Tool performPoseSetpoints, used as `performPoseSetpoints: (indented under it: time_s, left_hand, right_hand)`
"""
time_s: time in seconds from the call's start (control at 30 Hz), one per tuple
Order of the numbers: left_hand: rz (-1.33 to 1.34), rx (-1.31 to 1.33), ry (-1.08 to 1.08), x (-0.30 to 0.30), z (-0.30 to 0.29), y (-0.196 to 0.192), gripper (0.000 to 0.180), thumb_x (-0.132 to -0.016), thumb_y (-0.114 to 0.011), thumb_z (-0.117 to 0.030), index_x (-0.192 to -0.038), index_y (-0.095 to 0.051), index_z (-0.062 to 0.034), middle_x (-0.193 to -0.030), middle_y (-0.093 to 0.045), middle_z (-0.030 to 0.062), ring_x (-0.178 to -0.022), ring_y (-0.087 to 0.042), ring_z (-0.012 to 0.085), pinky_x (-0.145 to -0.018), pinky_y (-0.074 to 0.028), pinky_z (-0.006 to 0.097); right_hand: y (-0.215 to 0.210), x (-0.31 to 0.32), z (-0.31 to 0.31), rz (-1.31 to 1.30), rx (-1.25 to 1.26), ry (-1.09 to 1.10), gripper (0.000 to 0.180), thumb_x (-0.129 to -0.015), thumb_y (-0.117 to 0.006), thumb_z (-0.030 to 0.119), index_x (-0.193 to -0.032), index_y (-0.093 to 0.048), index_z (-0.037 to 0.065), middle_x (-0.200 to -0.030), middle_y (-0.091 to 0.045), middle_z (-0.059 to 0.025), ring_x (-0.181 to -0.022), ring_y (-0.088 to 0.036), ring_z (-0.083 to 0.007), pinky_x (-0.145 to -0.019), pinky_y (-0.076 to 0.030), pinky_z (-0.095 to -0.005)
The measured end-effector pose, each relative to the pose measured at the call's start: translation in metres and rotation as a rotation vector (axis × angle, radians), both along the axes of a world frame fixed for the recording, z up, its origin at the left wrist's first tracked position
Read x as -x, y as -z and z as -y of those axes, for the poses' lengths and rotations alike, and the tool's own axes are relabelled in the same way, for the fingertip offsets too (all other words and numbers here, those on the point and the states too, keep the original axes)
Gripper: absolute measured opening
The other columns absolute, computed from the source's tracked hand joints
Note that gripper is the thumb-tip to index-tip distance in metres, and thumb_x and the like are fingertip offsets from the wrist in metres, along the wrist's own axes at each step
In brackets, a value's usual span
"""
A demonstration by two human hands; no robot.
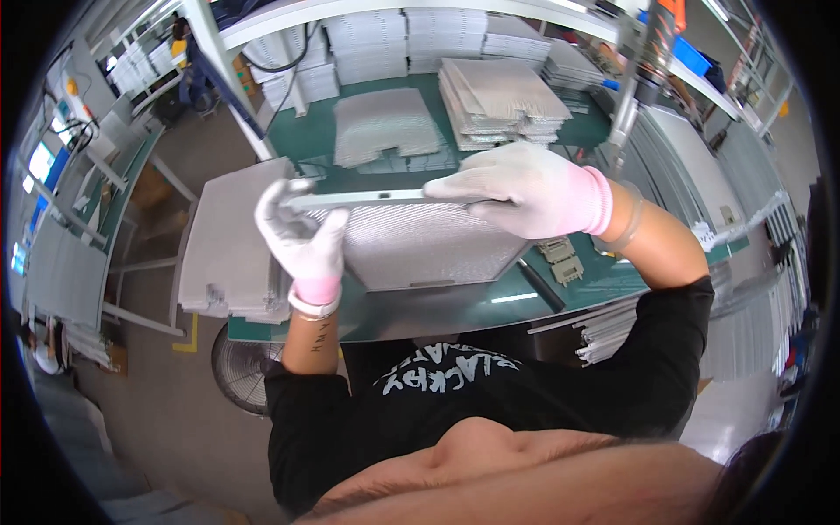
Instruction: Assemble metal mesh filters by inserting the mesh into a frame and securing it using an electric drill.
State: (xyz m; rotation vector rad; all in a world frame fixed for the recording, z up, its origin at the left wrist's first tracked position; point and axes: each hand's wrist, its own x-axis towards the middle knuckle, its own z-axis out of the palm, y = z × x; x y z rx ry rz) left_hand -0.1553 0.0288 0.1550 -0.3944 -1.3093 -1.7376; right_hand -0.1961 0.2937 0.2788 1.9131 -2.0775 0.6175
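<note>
Both hands (306, 241) (525, 197) gripping mesh panel (420, 241), lengthwise left-right

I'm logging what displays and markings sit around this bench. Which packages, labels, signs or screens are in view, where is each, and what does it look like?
Bright blue-white rectangular screens: far left edge, beside the side bench, glowing, content too small to tell.
Brown cardboard box: behind the green table's left end, under the white shelf.
Small pale rectangular label: on the grey panel right of the table.
</note>
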Motion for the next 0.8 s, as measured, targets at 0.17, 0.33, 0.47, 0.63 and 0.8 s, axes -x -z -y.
performPoseSetpoints:
  time_s: [0.17,0.33,0.47,0.63,0.8]
  left_hand:
    - [-0.096,0.114,-0.226,0.013,0.000,0.004,0.061,-0.065,-0.090,-0.005,-0.118,-0.059,-0.0008,-0.111,-0.064,0.0066,-0.072,-0.049,0.0053,-0.067,-0.043,0.019]
    - [0.006,0.175,-0.368,0.017,-0.007,0.006,0.053,-0.074,-0.082,-0.004,-0.123,-0.062,0.0038,-0.096,-0.062,-0.0012,-0.062,-0.035,0.0020,-0.057,-0.032,0.016]
    - [-0.013,0.297,-0.469,0.024,0.003,0.013,0.044,-0.082,-0.067,0.004,-0.126,-0.060,0.0046,-0.100,-0.064,0.0009,-0.067,-0.043,0.0036,-0.067,-0.041,0.017]
    - [0.039,0.277,-0.414,0.023,0.007,0.021,0.046,-0.085,-0.065,0.006,-0.130,-0.057,0.0032,-0.112,-0.068,0.0068,-0.081,-0.057,0.0061,-0.075,-0.047,0.020]
    - [-0.066,-0.014,-0.031,0.021,0.012,0.020,0.043,-0.084,-0.067,0.006,-0.126,-0.059,0.0013,-0.112,-0.063,0.0099,-0.094,-0.061,0.0142,-0.081,-0.049,0.026]
  right_hand:
    - [-0.005,-0.004,0.002,0.069,-0.060,0.068,0.055,-0.075,-0.062,-0.006,-0.129,-0.059,0.003,-0.086,-0.061,-0.0148,-0.077,-0.061,-0.0321,-0.071,-0.050,-0.0399]
    - [-0.005,0.000,0.004,0.120,-0.053,0.106,0.056,-0.075,-0.063,-0.006,-0.130,-0.059,0.002,-0.084,-0.061,-0.0153,-0.075,-0.061,-0.0319,-0.070,-0.050,-0.0388]
    - [-0.007,-0.002,0.005,0.113,-0.060,0.132,0.055,-0.074,-0.063,-0.007,-0.129,-0.060,0.001,-0.083,-0.061,-0.0156,-0.075,-0.061,-0.0320,-0.070,-0.050,-0.0387]
    - [-0.009,-0.004,0.006,0.098,-0.068,0.137,0.053,-0.075,-0.065,-0.007,-0.127,-0.061,0.002,-0.082,-0.062,-0.0154,-0.074,-0.062,-0.0314,-0.068,-0.051,-0.0386]
    - [-0.004,-0.004,0.005,0.046,-0.056,0.123,0.051,-0.076,-0.065,-0.006,-0.126,-0.062,0.003,-0.082,-0.062,-0.0145,-0.074,-0.063,-0.0301,-0.067,-0.051,-0.0378]
